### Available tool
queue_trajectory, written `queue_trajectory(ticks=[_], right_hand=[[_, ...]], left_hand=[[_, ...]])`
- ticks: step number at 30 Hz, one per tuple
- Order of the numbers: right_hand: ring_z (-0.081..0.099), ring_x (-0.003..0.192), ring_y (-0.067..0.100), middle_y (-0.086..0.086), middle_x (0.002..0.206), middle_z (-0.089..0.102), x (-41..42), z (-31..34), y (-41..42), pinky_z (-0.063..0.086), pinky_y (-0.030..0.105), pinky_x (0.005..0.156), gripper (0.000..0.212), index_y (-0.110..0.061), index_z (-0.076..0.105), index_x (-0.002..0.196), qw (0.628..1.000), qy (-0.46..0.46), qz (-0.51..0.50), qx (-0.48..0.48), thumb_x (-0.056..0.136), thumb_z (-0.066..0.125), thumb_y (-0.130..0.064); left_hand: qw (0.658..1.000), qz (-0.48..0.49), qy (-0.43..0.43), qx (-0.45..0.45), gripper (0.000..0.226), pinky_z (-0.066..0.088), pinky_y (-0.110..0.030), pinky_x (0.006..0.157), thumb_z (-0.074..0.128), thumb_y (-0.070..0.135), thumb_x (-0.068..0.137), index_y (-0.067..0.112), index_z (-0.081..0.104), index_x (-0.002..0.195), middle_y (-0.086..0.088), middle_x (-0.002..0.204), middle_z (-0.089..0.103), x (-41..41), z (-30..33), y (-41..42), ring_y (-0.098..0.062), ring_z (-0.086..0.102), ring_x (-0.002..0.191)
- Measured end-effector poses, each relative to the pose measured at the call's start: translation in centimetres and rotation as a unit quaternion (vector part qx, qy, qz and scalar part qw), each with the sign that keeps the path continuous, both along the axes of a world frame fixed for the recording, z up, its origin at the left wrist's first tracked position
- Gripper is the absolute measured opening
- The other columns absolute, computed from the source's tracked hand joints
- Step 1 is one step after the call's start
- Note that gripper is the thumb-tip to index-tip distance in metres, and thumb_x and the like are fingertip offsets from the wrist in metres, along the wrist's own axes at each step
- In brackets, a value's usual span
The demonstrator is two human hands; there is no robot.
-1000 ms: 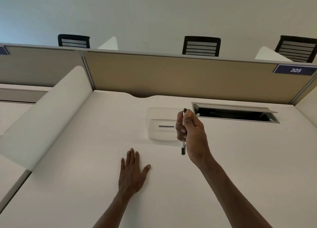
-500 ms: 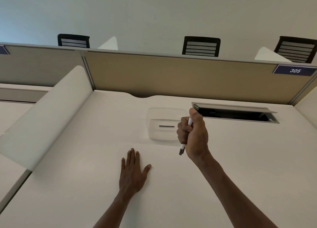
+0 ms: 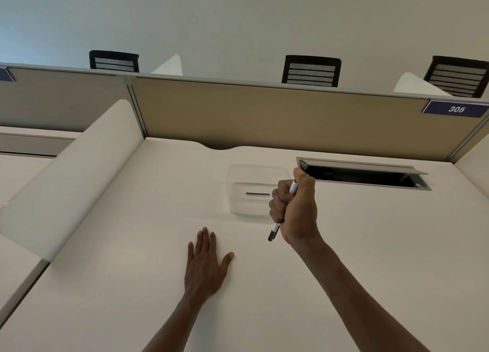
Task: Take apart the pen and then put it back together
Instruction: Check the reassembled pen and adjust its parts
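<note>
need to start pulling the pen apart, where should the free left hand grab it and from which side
Probably the dark lower end of the pen. It alone sticks out below the right hand, whose fist wraps the barrel. The left hand lies flat on the desk, so rising from lower left reaches that tilted tip.

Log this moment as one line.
right hand: fist grip on pen | left hand: flat on desk | tray: beyond pen | pen: assembled

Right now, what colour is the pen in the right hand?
White barrel with a black lower end, seen in the head view: pen, right hand.
</note>
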State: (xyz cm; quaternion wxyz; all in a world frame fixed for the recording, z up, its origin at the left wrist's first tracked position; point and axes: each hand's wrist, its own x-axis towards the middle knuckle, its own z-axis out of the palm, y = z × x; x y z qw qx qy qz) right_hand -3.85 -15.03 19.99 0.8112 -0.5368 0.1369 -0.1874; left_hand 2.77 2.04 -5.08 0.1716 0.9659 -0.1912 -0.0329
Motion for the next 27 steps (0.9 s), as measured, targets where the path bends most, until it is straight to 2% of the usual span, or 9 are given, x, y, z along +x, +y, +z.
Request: queue_trajectory(ticks=[10, 27], right_hand=[[0.007, 0.04, 0.01, -0.006, 0.043, 0.017, 0.08, -0.01, 0.19, 0.003, 0.025, 0.045, 0.041, -0.021, 0.02, 0.051, 1.0, 0.004, -0.002, -0.005, 0.082, 0.033, -0.045], [0.008, 0.041, 0.011, -0.006, 0.044, 0.016, 0.14, -0.16, 0.58, 0.004, 0.024, 0.045, 0.041, -0.022, 0.021, 0.05, 1.0, 0.025, -0.006, -0.014, 0.082, 0.033, -0.045]], left_hand=[[1.0, -0.001, -0.005, 0.001, 0.087, -0.001, -0.041, 0.122, 0.019, 0.069, 0.092, 0.01, 0.007, 0.154, -0.005, 0.164, -0.005, 0.0, -0.11, 0.02, -0.015, -0.011, 0.15], [1.0, 0.001, -0.001, -0.004, 0.088, 0.0, -0.042, 0.122, 0.02, 0.07, 0.092, 0.01, 0.008, 0.154, -0.004, 0.164, -0.004, 0.11, -0.3, 0.03, -0.014, -0.01, 0.15]])
